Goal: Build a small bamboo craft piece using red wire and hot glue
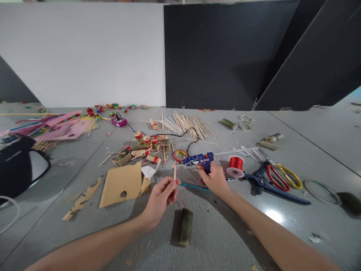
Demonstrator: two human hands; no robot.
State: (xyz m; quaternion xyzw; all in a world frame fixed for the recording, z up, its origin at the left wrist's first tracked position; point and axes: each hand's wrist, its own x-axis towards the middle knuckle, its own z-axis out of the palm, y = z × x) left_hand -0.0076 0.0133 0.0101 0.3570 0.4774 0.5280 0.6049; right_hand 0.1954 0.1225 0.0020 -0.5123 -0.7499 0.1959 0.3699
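Observation:
My right hand [216,178] is wrapped round the grip of a blue glue gun [199,159], its nozzle pointing left. A long white glue stick [235,151] sticks out of the gun's rear. Between thumb and fingers, my left hand [161,194] pinches a thin wooden stick [175,171] upright, its tip close to the nozzle; whether they touch I cannot tell. Red string hangs about the stick and runs down toward a dark bamboo piece [186,227] on the floor below my hands. A roll of tape [180,155] lies just behind the nozzle.
Left of centre are bamboo pieces with red bands [146,141] and brown cardboard [121,184]. Many thin sticks [191,124] lie farther back. On the right are a red wire spool [235,166], blue pruning shears [265,182] and red-and-yellow-handled scissors [287,177]. Upright panels [220,56] stand behind.

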